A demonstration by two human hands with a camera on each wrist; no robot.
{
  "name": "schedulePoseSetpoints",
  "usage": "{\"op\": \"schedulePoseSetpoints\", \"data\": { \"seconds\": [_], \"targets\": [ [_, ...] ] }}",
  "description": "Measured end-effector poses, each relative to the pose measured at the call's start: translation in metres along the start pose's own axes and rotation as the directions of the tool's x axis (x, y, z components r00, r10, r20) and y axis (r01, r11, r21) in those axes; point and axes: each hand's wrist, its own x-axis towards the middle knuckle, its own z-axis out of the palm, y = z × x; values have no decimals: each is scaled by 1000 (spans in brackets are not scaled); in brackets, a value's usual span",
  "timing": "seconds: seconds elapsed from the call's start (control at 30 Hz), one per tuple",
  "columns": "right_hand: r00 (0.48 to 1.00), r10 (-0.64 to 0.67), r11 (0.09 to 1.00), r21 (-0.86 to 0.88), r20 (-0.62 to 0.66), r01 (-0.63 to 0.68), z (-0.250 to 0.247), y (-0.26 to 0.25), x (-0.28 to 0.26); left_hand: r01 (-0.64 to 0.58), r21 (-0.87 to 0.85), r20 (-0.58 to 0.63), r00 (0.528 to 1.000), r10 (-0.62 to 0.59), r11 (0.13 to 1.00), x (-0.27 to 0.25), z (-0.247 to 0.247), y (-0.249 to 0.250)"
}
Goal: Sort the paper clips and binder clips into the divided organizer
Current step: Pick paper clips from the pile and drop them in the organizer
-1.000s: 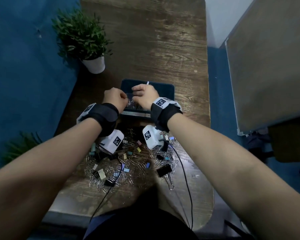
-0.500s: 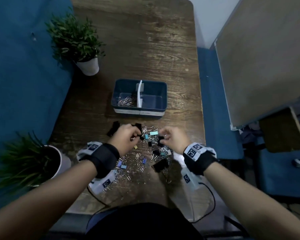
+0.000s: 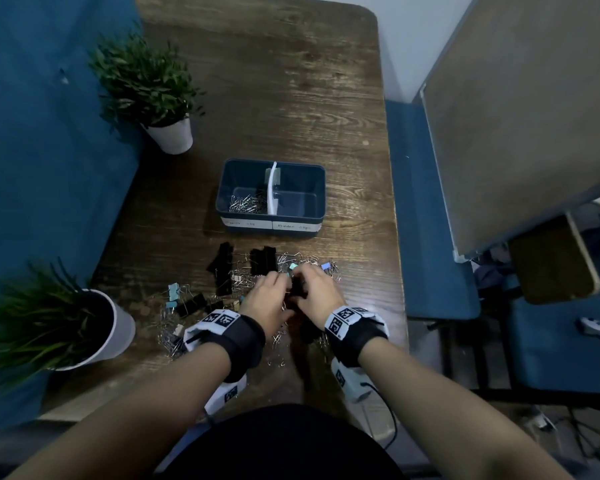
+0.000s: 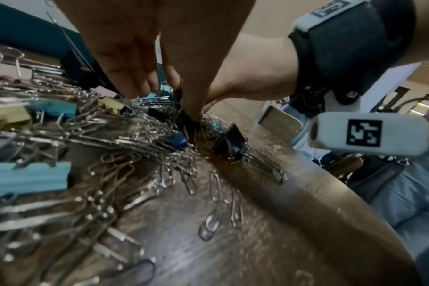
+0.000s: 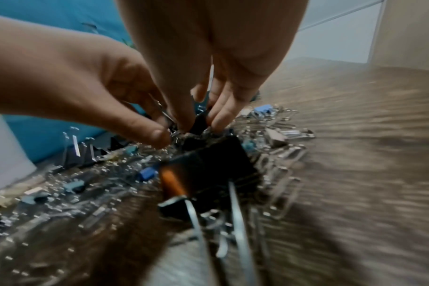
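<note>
Spanning most of the head view, one dark wooden table carries everything noted below. Two potted plants in white pots stand along its left edge: one far plant and one near plant.

One blue divided organizer sits at mid-table, beyond the pile. A single white divider splits it into two compartments, and two white labels run along its near wall; their writing is too small to read. The left compartment holds a small heap of silver paper clips. The right compartment shows only its bare floor.

One mixed pile lies between the organizer and the table's near edge. Loose paper clips in the pile are too many and too tangled to count. Large black binder clips number at least four in the head view; small coloured binder clips, in light blue, dark blue and yellow, number at least six, with more partly hidden.

Two hands work close together at the pile's right side, fingers pointing down. The left hand has its fingertips drawn narrowly together in the clips; whether they grip anything cannot be told. The right hand pinches a small black binder clip between thumb and fingers, low in the heap.
</note>
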Motion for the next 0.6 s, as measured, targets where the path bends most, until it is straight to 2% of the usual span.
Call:
{"op": "schedulePoseSetpoints", "data": {
  "seconds": [0.13, 0.23, 0.33, 0.43, 0.53, 0.6],
  "targets": [
    [998, -62, 990, 129, 11, 60, 3, -4, -3, 3, -24, 47, 999, -2, 1000, 4, -4, -7],
    [998, -52, 978, 199, -27, 56, -5, 8, -10, 41, -61, 23, 999, -40, 997, 1, -5, -16],
    [989, 70, 983, 177, -134, -45, -19, 31, -9, 102, -82, -60, 992, -108, 991, -6, -12, -23],
    [968, 173, 979, 140, -182, -148, -32, 54, -2, 163, 29, -143, 977, -157, 986, -10, -22, -31],
    [974, 170, 982, 104, -153, -155, -37, 59, 12, 246, 124, -145, 963, -228, 961, -13, -28, -39],
    [984, 142, 989, 54, -106, -137, -35, 54, 20, 240, 146, -151, 964, -218, 960, -12, -30, -36]
  ]
}}
